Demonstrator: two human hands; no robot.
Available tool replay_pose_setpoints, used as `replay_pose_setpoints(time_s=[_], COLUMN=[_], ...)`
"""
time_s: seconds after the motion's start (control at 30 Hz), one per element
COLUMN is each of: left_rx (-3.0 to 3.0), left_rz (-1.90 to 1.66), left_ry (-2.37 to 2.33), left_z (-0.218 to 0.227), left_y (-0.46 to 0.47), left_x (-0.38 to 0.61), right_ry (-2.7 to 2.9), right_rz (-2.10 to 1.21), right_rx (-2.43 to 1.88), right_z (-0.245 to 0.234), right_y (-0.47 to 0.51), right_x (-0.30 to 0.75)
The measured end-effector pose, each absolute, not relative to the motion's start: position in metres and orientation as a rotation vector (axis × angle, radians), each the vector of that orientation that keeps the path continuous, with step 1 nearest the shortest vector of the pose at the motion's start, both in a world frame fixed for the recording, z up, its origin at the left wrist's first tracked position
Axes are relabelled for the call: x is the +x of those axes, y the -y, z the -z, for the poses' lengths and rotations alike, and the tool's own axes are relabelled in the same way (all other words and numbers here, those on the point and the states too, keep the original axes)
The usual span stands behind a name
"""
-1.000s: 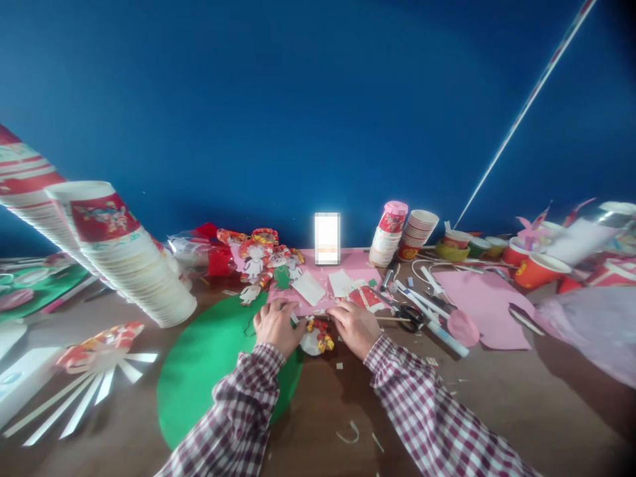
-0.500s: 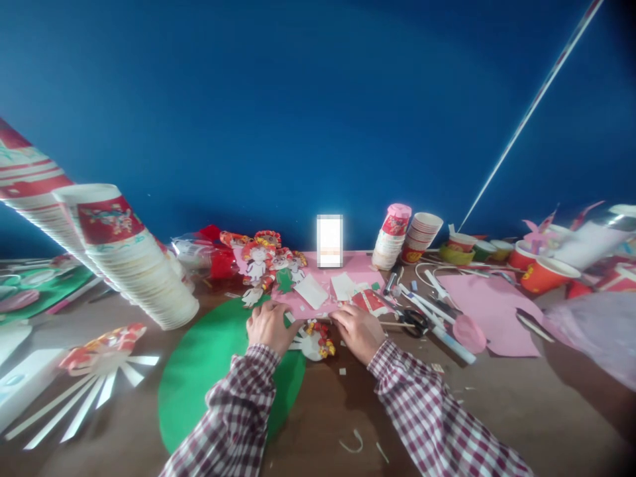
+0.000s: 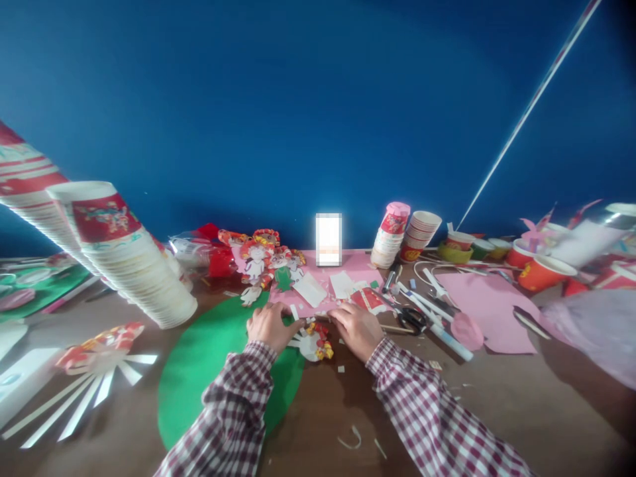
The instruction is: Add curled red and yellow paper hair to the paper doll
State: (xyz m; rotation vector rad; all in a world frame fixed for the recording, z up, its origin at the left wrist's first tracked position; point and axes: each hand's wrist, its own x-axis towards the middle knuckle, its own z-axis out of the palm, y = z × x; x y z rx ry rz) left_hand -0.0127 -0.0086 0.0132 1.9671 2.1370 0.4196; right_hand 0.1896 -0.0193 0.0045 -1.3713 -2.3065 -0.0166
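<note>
My left hand (image 3: pixel 271 327) rests at the front edge of the pink sheet (image 3: pixel 348 260), over the top of a green paper circle (image 3: pixel 199 371). Its fingers are curled and the thumb reaches right; what they pinch is too small to make out. A small white paper piece (image 3: pixel 294 311) shows by its thumb. My right hand (image 3: pixel 356 328) is opposite, fingers bent and tips low at the same edge, their grip hidden. Between the hands lies a white paper cutout with a red and yellow border (image 3: pixel 324 339). A thin stick (image 3: pixel 393 328) lies right of my right hand.
Tall stacks of paper cups (image 3: pixel 134 258) lean at left. Shorter cup stacks (image 3: pixel 392 235) stand behind. Scissors (image 3: pixel 412 319), pens (image 3: pixel 447 334) and another pink sheet (image 3: pixel 491 311) lie right. Decorated paper figures (image 3: pixel 258 258) are piled behind my left hand. Paper scraps dot the brown table (image 3: pixel 318 424).
Both hands stay nearly in place. The small white piece by my left thumb now shows slightly higher and more upright. The whole view has shifted a little.
</note>
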Motion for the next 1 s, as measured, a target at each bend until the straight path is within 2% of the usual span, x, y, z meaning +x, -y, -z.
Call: replay_pose_setpoints(time_s=[0.13,0.3,0.47,0.83,1.0], left_rx=[1.982,1.866,1.697,1.68,1.375], left_rz=[-0.622,-0.932,-0.916,-0.946,-0.971], left_ry=[-2.115,-1.611,-1.375,-1.299,-1.159], left_z=[-0.015,-0.006,0.004,0.005,0.006], left_y=[0.009,0.007,0.007,0.013,0.012], left_x=[-0.009,-0.004,0.001,0.008,0.012], right_ry=[2.308,2.268,2.143,2.229,2.217], right_rz=[0.007,-0.037,-0.029,-0.03,-0.035], right_rx=[-1.343,-1.322,-1.312,-1.203,-1.172], right_z=[-0.005,-0.006,-0.009,-0.01,-0.007], right_y=[0.02,0.021,0.022,0.024,0.023], right_x=[0.19,0.191,0.191,0.19,0.19])
